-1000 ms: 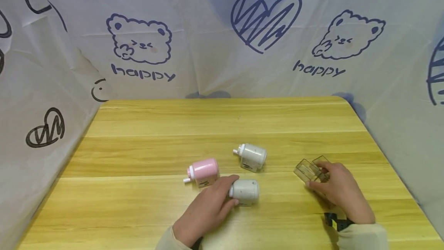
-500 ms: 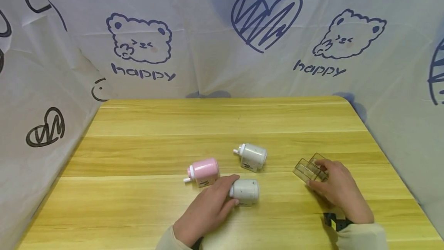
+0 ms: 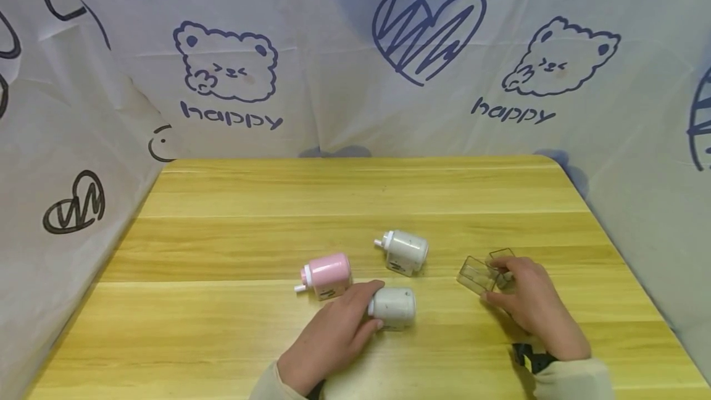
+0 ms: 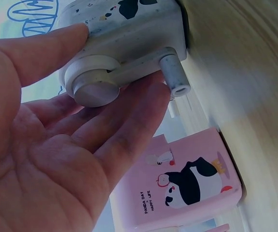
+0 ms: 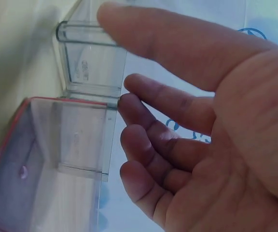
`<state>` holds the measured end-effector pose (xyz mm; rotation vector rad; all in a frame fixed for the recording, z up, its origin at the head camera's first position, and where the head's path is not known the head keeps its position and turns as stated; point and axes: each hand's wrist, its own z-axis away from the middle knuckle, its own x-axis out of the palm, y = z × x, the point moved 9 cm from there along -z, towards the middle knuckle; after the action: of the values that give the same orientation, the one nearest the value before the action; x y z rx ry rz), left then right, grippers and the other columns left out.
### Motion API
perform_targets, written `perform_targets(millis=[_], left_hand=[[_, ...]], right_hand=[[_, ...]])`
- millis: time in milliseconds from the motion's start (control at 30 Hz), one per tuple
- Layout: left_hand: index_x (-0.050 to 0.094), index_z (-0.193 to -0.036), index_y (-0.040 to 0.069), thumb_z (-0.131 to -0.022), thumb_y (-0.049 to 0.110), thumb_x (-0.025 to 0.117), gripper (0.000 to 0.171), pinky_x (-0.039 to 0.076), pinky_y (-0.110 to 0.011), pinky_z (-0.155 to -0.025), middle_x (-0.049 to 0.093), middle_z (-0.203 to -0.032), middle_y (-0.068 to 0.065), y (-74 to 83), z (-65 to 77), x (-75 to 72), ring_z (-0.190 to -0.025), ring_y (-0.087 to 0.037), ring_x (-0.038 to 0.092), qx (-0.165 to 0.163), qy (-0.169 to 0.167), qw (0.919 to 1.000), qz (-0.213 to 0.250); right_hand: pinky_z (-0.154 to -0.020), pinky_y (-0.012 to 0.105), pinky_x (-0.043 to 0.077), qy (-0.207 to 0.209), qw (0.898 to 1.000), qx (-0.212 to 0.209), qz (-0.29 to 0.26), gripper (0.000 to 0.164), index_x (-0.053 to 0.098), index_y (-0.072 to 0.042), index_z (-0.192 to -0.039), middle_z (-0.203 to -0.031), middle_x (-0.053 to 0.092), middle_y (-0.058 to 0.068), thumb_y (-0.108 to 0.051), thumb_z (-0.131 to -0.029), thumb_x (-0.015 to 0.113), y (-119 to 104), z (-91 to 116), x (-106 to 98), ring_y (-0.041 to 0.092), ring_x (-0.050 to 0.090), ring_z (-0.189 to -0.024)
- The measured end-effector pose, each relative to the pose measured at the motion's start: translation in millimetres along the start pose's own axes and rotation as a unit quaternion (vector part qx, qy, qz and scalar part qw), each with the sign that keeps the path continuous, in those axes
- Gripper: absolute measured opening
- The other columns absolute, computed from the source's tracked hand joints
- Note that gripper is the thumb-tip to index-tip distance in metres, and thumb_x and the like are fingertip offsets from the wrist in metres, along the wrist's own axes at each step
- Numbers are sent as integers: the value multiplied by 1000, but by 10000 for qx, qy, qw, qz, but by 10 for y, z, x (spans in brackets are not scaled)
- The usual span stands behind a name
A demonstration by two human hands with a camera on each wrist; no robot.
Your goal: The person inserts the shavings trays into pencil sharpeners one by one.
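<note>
My left hand (image 3: 333, 335) holds the nearest white pencil sharpener (image 3: 395, 305) on its side, thumb on one face and fingers below. The left wrist view shows its crank (image 4: 139, 67) and a round white knob beside my fingers. A pink pencil sharpener (image 3: 329, 271) with a panda print lies left of it. Another white sharpener (image 3: 408, 249) lies just behind. At the right, my right hand (image 3: 533, 295) grips clear plastic drawers (image 3: 473, 274) between thumb and fingers. In the right wrist view the larger drawer (image 5: 76, 145) has a reddish edge; my thumb overlaps another clear drawer (image 5: 93, 63).
The wood-grain table (image 3: 250, 202) reaches back to a pale cloth (image 3: 333, 73) with drawn bears and hearts. Cloth also hangs along both sides. A black band (image 3: 532, 358) is on my right wrist.
My right hand has shifted a little left, and the clear drawers have moved left with it. The left hand and the sharpeners stay where they were.
</note>
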<state>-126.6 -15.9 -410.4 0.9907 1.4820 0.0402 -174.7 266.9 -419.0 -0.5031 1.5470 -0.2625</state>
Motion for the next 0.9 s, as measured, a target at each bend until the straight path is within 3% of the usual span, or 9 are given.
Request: perform_targets(millis=[367, 900], left_hand=[[41, -139, 12, -92, 27, 60, 53, 43, -34, -96, 55, -129, -3, 3, 4, -2, -114, -17, 55, 48, 45, 10000, 3], [41, -140, 12, -92, 28, 60, 53, 45, -35, -94, 55, -128, -3, -8, 10, 7, -112, -18, 56, 39, 58, 9999, -78]], right_hand=[[-98, 60, 30, -133, 9999, -71, -67, 60, 58, -3, -124, -122, 54, 23, -31, -75, 79, -72, 20, 60, 46, 43, -115], [-93, 58, 37, -81, 9995, -275, -114, 54, 61, -6, -120, -119, 55, 18, -31, -75, 79, -188, 13, 126, 40, 47, -112]])
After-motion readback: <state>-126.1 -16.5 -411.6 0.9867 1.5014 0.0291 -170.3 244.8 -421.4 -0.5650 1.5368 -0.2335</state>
